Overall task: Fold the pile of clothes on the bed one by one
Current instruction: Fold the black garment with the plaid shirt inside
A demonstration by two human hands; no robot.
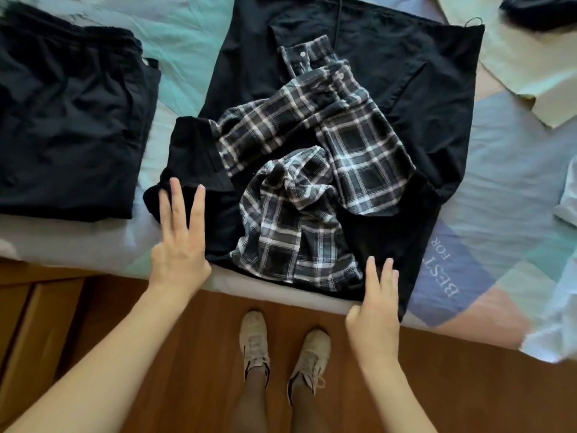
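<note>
A crumpled black-and-white plaid shirt (309,170) lies bunched on top of a large black garment (415,89) spread over the bed. A smaller black piece (193,157) sticks out at the pile's left. My left hand (179,239) is flat with straight fingers, its fingertips touching that black piece near the bed's front edge. My right hand (376,304) is also flat, fingers straight, resting on the black garment's near right corner at the mattress edge. Neither hand holds any cloth.
A folded black garment (68,120) lies at the left on the pale patchwork bedspread (512,170). Another dark item (540,10) sits at the far right corner, white cloth (562,307) at the right edge. Wooden floor and my two shoes (281,348) are below.
</note>
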